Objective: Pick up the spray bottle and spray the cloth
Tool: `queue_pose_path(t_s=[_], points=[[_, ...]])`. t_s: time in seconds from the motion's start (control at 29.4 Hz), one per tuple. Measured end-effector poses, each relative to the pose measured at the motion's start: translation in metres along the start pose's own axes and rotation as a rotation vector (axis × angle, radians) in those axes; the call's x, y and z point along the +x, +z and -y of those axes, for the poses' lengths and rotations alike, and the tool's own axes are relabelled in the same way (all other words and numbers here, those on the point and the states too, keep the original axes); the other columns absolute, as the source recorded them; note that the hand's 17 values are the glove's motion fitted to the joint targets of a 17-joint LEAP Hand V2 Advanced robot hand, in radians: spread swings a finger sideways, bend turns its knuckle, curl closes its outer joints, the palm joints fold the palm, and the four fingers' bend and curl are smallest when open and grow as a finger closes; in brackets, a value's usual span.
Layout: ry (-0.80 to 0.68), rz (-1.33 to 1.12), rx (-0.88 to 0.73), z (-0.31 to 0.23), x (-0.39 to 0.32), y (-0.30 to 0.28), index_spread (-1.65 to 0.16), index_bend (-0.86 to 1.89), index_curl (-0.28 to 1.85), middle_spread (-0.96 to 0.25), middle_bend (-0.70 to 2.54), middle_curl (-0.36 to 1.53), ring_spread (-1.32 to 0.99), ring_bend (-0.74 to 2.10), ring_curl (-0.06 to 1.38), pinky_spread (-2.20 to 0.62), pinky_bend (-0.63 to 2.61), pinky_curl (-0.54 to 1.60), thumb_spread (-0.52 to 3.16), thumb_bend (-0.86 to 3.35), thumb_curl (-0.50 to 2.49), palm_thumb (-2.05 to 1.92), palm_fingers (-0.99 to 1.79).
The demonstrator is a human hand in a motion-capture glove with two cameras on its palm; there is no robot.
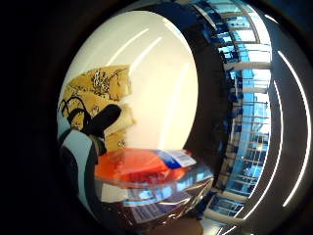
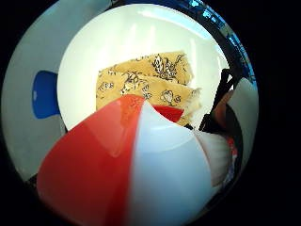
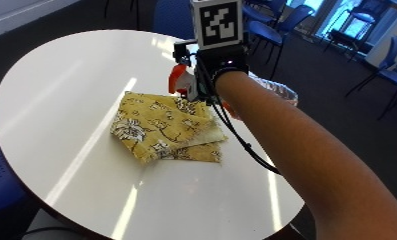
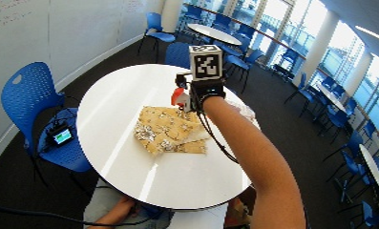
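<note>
My gloved right hand (image 3: 219, 75) grips the spray bottle (image 3: 179, 80) and holds it up off the table, over the far edge of the cloth. Its red and white spray head (image 2: 127, 174) fills much of the thumb side palm view and faces the cloth. The clear body with an orange label (image 1: 146, 169) lies against the palm. The yellow patterned cloth (image 3: 161, 127) lies folded flat on the round white table (image 3: 65, 85), just below and in front of the nozzle. In the wide outside view the hand (image 4: 202, 93) is above the cloth (image 4: 167, 131).
A blue chair (image 4: 33, 102) with a small device on its seat stands at the table's left side. More blue chairs (image 3: 264, 30) and tables stand behind the table. Bare tabletop (image 4: 119, 109) lies all around the cloth.
</note>
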State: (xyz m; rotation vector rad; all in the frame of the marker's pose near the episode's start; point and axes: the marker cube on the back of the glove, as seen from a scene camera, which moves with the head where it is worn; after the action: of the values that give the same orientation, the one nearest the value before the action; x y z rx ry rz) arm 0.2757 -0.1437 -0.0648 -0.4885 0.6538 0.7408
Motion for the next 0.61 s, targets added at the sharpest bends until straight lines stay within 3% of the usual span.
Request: queue_pose_path(t_s=[0.37,0.61], points=[[-0.098,-0.278,-0.126,-0.001,-0.026,0.019,-0.29,0.39,0.54,-0.19,0.60,0.50,-0.23,0.61,0.45,-0.30,0.37,0.38,0.33,-0.03,0.80,0.85,1.40],[-0.112,-0.329,-0.173,-0.003,-0.034,0.040,-0.29,0.38,0.54,-0.19,0.60,0.50,-0.23,0.60,0.45,-0.30,0.38,0.38,0.33,-0.03,0.81,0.85,1.39]])
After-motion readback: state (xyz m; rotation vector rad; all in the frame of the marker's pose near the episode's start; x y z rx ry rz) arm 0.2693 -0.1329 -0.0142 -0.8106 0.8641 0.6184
